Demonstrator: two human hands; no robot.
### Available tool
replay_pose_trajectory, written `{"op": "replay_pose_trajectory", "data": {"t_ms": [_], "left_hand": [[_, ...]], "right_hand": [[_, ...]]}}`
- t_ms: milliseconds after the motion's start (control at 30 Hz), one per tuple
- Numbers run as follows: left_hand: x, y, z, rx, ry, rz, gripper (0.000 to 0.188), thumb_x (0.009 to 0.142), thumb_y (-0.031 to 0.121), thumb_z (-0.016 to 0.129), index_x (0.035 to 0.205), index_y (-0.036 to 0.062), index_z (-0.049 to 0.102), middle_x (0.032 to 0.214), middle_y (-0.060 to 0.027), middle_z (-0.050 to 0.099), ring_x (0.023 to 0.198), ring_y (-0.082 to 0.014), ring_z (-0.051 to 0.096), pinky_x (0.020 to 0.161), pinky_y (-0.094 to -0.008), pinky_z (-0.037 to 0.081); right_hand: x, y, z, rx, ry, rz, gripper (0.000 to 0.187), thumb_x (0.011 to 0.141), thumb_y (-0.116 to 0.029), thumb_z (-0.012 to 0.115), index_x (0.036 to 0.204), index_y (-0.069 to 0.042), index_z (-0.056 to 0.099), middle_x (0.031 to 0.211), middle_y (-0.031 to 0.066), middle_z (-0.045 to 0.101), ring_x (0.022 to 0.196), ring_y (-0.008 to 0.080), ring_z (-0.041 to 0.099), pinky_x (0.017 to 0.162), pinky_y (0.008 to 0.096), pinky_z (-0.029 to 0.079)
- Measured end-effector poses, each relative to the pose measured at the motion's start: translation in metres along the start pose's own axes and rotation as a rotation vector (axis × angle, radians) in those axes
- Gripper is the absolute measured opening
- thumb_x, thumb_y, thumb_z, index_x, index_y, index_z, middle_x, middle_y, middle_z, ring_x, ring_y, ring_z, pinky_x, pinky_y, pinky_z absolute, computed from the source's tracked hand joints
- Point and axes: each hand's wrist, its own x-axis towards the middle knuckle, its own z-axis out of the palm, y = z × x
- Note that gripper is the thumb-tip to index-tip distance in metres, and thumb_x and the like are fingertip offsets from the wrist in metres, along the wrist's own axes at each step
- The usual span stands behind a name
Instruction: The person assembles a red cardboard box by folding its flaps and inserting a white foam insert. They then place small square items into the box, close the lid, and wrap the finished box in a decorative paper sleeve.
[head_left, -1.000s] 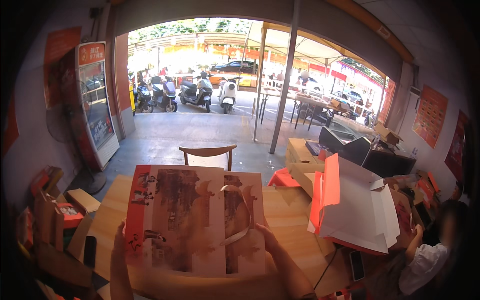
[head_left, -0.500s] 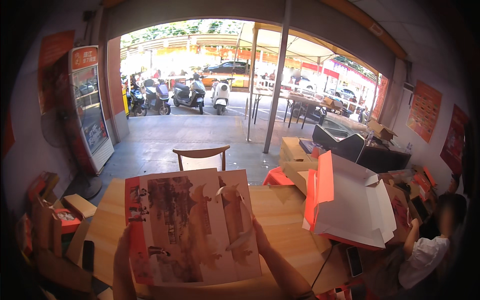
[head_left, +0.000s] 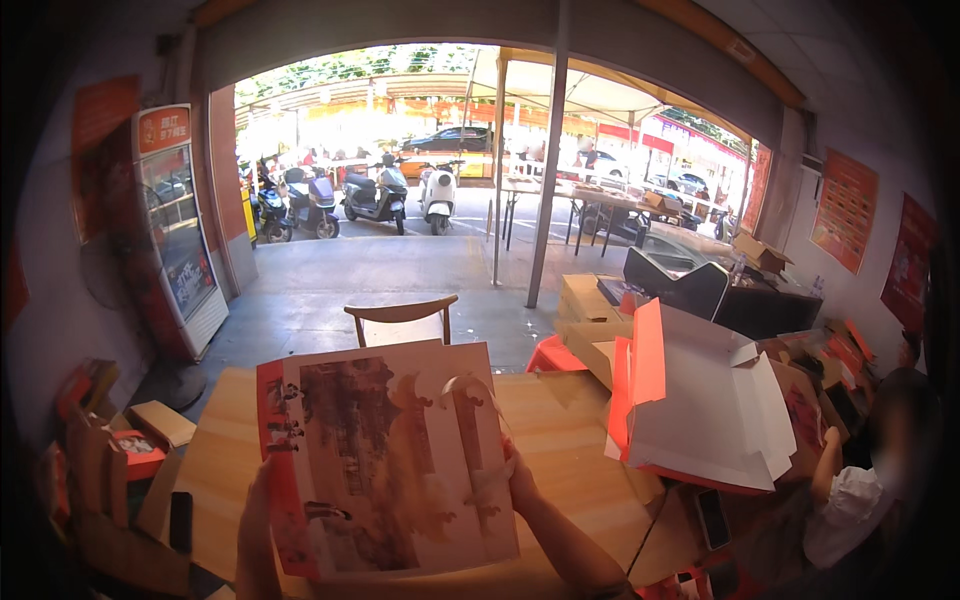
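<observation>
A flat printed cardboard piece is upright in front of me over the table, held by its two sides. It has a red strip down the left, a dark brown building picture and pale beige roof shapes; whether it is a folded box or a lid I cannot make out. My left hand grips its left edge, the fingers mostly hidden behind it. On the opposite edge my right hand is closed, thumb toward the printed face. To the right rests an opened box, white inside with orange-red flaps.
The wooden table spreads before me, with a wooden chair beyond it. Phones lie at the left and right. Cardboard boxes crowd the left side. A person in a white sleeve sits at the right.
The cardboard piece has turned slightly, and the step between its two upper edges has shrunk. Both hands keep their hold, the left a little further right. The view has shifted slightly.
</observation>
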Motion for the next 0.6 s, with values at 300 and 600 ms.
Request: {"op": "replay_pose_trajectory", "data": {"t_ms": [300,600], "left_hand": [[-0.013,0.012,-0.005,0.032,0.032,0.019,0.067,0.113,0.056,0.046,0.151,0.0019,0.054,0.139,-0.0151,0.066,0.12,-0.026,0.069,0.1,-0.0406,0.059],[0.007,0.009,-0.02,0.074,0.009,0.03,0.066,0.115,0.053,0.045,0.153,0.0005,0.052,0.142,-0.0154,0.065,0.124,-0.0259,0.067,0.103,-0.0406,0.058]], "right_hand": [[0.016,0.032,-0.029,0.183,0.001,0.048,0.061,0.105,-0.027,0.07,0.156,-0.004,0.045,0.142,0.014,0.061,0.121,0.0259,0.068,0.096,0.0405,0.063],[0.0,0.01,-0.001,0.249,-0.012,0.087,0.062,0.103,-0.028,0.071,0.156,-0.007,0.047,0.139,0.0119,0.063,0.118,0.0238,0.068,0.093,0.0383,0.063]]}}
